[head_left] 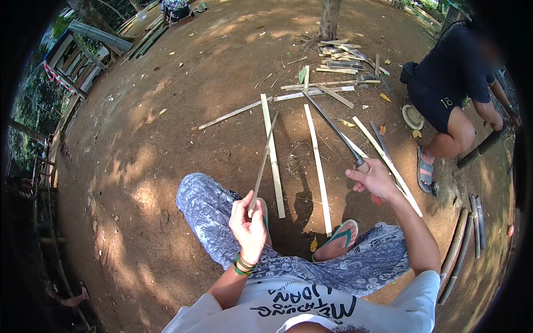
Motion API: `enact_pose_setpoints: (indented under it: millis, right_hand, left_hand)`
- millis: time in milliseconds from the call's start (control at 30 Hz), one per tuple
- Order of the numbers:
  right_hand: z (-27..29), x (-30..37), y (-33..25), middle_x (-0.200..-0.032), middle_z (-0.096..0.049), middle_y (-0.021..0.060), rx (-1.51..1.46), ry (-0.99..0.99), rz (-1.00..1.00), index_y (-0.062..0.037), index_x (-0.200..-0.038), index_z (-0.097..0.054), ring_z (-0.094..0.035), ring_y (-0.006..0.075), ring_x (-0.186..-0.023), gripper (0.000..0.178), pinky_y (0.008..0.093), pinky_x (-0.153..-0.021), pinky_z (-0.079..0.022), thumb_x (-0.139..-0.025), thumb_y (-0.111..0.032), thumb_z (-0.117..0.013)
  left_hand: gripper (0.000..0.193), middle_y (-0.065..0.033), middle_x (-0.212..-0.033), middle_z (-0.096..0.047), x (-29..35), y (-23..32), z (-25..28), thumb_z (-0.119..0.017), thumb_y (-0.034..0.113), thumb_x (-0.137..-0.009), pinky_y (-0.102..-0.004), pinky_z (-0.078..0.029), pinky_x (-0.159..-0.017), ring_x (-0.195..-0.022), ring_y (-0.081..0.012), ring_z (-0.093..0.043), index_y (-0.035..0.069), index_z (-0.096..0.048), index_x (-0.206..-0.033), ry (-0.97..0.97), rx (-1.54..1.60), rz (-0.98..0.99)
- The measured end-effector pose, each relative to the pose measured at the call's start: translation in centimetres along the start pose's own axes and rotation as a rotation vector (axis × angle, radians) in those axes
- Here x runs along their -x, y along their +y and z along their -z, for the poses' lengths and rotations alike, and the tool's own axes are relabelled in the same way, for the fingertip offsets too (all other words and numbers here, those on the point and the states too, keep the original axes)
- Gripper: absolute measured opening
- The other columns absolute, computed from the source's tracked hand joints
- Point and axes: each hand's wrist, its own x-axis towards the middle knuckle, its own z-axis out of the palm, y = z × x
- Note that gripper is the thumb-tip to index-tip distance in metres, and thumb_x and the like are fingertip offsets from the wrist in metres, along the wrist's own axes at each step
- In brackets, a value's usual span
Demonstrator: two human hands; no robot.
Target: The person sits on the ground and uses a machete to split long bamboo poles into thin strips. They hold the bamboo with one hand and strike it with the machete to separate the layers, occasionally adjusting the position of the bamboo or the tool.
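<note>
My left hand (248,227) is closed around the lower end of a thin bamboo strip (264,161), which points up and away from me. In my right hand (373,180) is the handle of a long narrow-bladed knife (337,131); its dark blade slants forward and to the left. The blade and the strip are apart. On the dirt beyond my feet lie pale bamboo slats: one (273,166) behind the held strip, another (317,166) between my hands. A further long slat (383,158) runs past my right hand, which partly hides the slats near it.
A pile of split bamboo (341,58) lies by a tree trunk (330,22), with slats (333,95) crossing nearer. To the right a person (447,83) crouches, hands on a dark bamboo pole (482,147). More poles (454,255) lie at the near right. A shallow round container (412,116) sits beside the person.
</note>
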Motion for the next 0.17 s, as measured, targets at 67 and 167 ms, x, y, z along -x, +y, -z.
enact_pose_setpoints:
  millis: [67, 167]
  right_hand:
    - [-1.5, 2.3, -2.6, -0.063, -0.056, 0.0011, 0.050, -0.042, -0.032, -0.0044, -0.077, -0.053, -0.060, 0.0109, -0.056, 0.036, 0.0267, -0.052, -0.049, -0.087, -0.030, -0.076]
    - [-3.9, 5.0, -3.2, -0.060, -0.052, -0.0001, -0.062, -0.064, -0.027, -0.0030, -0.089, -0.061, -0.056, 0.0104, -0.051, 0.038, 0.0270, -0.049, -0.045, -0.084, -0.036, -0.078]
  left_hand:
    - [0.021, 0.0003, -0.084, -0.053, -1.7, 2.6, 2.7, -0.063, 0.005, -0.095, -0.0197, -0.042, -0.058, -0.067, -0.0053, -0.049, -0.004, -0.066, -0.113, 0.076, -0.015, -0.041]
    - [0.021, -0.0017, -0.087, -0.058, -3.4, 4.7, 4.2, -0.062, 0.011, -0.097, -0.0211, -0.044, -0.055, -0.065, -0.0062, -0.053, -0.002, -0.067, -0.113, 0.154, 0.155, -0.176]
